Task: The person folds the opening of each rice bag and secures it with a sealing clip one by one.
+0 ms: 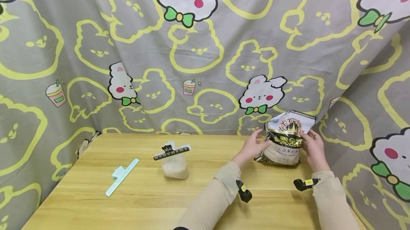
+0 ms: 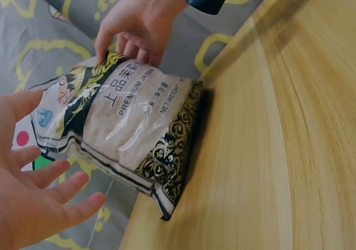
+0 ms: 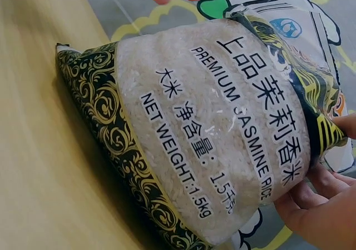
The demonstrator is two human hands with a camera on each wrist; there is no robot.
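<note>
Pinching the rice bag (image 1: 283, 150) with the right hand (image 1: 315, 150), left hand (image 2: 28, 197) spread beside, perhaps untouching. Might tip, if gripped too one-sidedly.

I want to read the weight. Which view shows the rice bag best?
The right wrist view: the rice bag fills much of it, and "NET WEIGHT:1.5kg" reads clearly. The left wrist view shows it smaller, its figure illegible; the head view, small with blurred print.

A plump, partly clear bag of jasmine rice (image 1: 283, 148) stands upright on the bench (image 1: 144, 208), one side pinched by the right fingers (image 3: 325, 180), near the left fingers (image 2: 72, 189).
</note>
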